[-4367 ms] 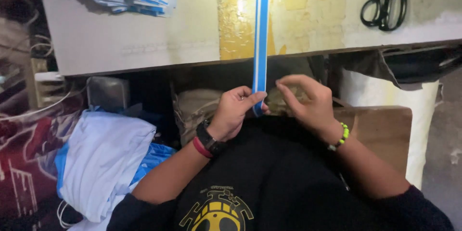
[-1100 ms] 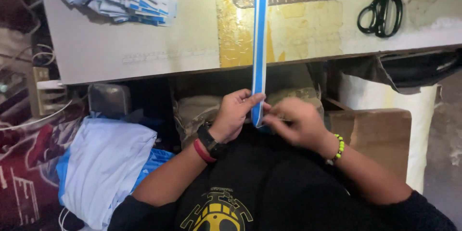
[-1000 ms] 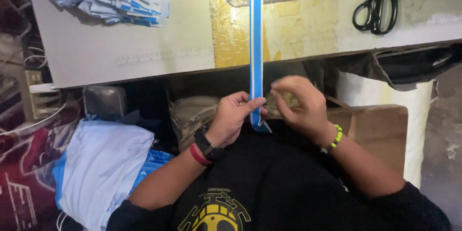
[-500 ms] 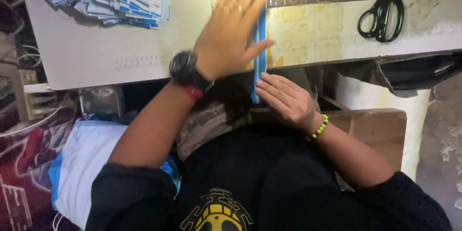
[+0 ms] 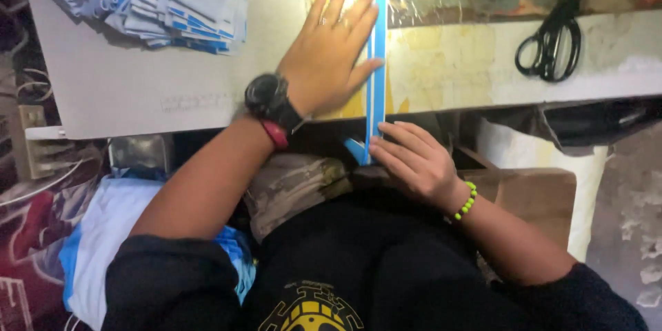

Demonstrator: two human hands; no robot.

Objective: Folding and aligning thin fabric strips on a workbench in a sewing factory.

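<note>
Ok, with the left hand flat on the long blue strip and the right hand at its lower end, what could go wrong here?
1. The long blue fabric strip hangs off the table edge; only the left hand pins it, so it might slide.
2. The right hand grips just the strip's tip, which may twist or fold.
3. The black scissors lie near the edge and could get knocked off.

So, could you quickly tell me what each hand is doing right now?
Left hand: open, flat on the table, fingers against the blue strip.
Right hand: fingers at the strip's lower end; grip cannot be told.
</note>
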